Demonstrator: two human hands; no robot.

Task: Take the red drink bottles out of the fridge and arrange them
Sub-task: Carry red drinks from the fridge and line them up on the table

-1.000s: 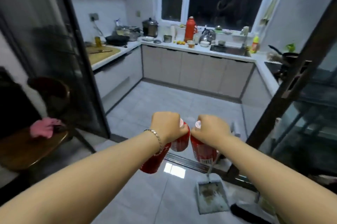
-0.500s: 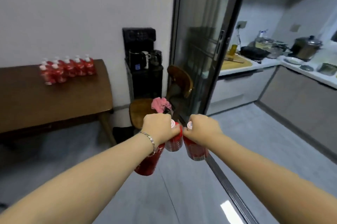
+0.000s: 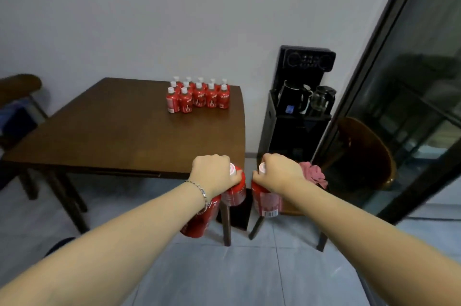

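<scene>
Fingers (image 3: pixel 220 158) of the left hand (image 3: pixel 212 173) curl round the necks of two red bottles (image 3: pixel 233 194); the right hand (image 3: pixel 279 173) grips a third bottle (image 3: pixel 265 199) the same way, caps up. Ahead and slightly left, well apart, the standing group (image 3: pixel 199 97) fills the far right corner of the counter (image 3: pixel 124 131). Left hand, at the near corner, looks nearer.

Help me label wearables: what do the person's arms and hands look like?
Both forearms are bare, no sleeves or gloves in view. The left hand has a silver chain-link bracelet at its wrist; the right hand and wrist wear nothing visible.
</scene>
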